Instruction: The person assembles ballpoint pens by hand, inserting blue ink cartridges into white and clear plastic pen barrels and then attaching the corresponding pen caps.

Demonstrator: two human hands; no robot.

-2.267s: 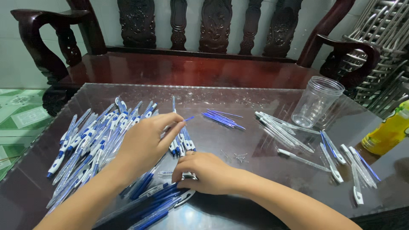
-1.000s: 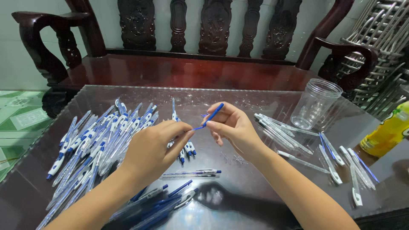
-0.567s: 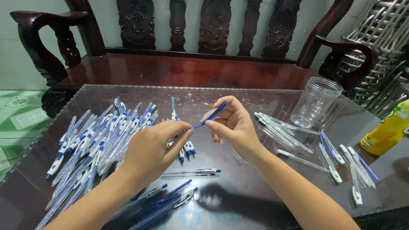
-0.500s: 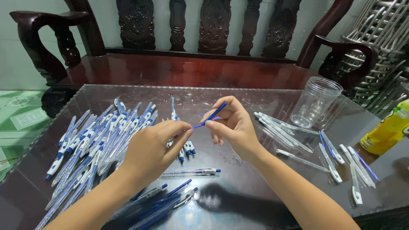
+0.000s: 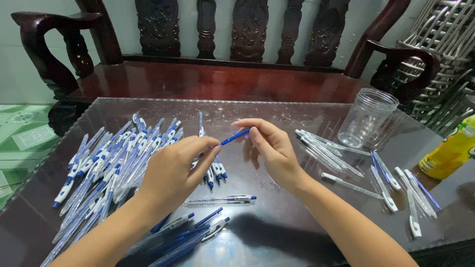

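A: What is found nearest on the worktop [image 5: 297, 111]?

B: A loose heap of dark blue pen parts [image 5: 185, 237] is seen at the near edge, and just beyond it a single assembled pen [image 5: 222, 200] lies flat, apart from the rest

A: And the hands?

B: The left hand [image 5: 173, 170] is curled narrow, its fingertips pinched on one end of a thin blue refill [image 5: 233, 137]. The right hand [image 5: 272, 148] is closed on the other end between thumb and forefinger. The refill is thus held above the worktop, between the two hands, tilted up toward the right

A: How is such a piece judged to handle?

B: It is judged very light, slim and smooth, so it may slip or roll if gripped loosely. Some flex is to be expected along its length, and the writing tip is likely the delicate part. It is best taken by the shaft near each end, with a light pinch, not pressed at the middle

A: What is laid out to the sides?

B: A wide spread of white and blue pens [image 5: 104, 163] lies to the left. Clear pen barrels [image 5: 329, 151] are set in a row to the right, with more pieces [image 5: 408, 190] at the right edge

A: And farther off?

B: A clear plastic jar [image 5: 366, 118] stands upright at the far right, a yellow bottle [image 5: 452, 151] is seen at the right edge, and a dark wooden bench [image 5: 217, 79] stands beyond
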